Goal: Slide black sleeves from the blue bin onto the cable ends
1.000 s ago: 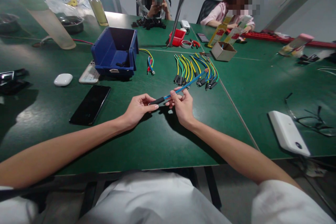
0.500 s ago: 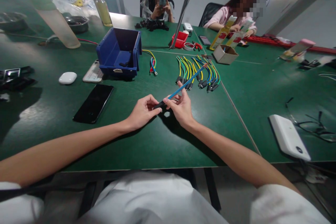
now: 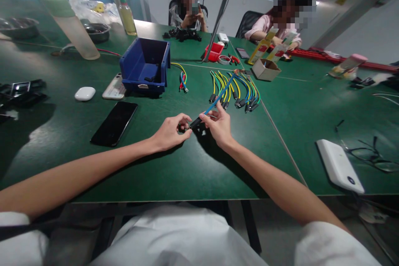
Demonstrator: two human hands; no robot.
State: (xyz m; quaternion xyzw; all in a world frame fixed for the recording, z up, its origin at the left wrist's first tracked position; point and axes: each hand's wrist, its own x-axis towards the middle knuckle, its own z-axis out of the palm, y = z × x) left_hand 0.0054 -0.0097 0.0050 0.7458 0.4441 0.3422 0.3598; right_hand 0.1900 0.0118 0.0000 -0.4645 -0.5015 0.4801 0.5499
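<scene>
My right hand [image 3: 219, 124] pinches a blue wire [image 3: 218, 97] close to its black sleeve [image 3: 195, 122]. The wire slants up and away from me over the table, and its far end shows bare copper. My left hand [image 3: 174, 132] is at the near end of the black sleeve, thumb and forefinger closed around its tip, where a small metal end shows. Beyond my hands lies a row of yellow, green and blue wires [image 3: 248, 87] with black sleeves and ring ends toward me.
A blue bin [image 3: 142, 87] stands at the left behind a black phone [image 3: 114, 124]. A small bundle of wires [image 3: 183, 79] lies beside it. A cardboard box [image 3: 265, 70], white power bank [image 3: 339, 166] and glasses [image 3: 364, 153] are at the right. Two people sit across the table.
My left fingers have slid back toward the sleeve's tip, leaving more of the black sleeve visible. The wire's far end has shifted left. The view has shifted slightly.
</scene>
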